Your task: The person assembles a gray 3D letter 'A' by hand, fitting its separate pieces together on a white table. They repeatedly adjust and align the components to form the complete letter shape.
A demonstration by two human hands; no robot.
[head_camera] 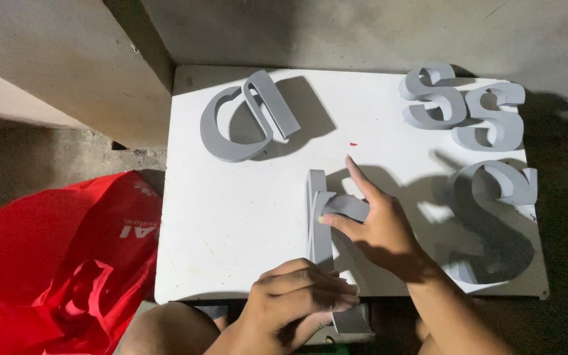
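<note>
Pinching a grey K-shaped letter [327, 220] w/ right hand [379, 227] grip, left hand [300, 299] grip clasping its lower end.

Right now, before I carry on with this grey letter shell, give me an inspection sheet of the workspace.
Surface: white board lying flat, lightly scuffed, with a small red speck.
Job's things: grey letter shell standing on the board's near edge, made of thin strip walls.
Clutter: rounded grey letter at far left; three curved grey letters, two overlapping at far right, one below them.
Hands: left hand grips the shell's near end at the board edge; right hand pinches an inner strip, forefinger pointing outward.
Cables: nothing seen.
Surroundings: red bag on the floor at left; concrete floor and a block beyond.
</note>
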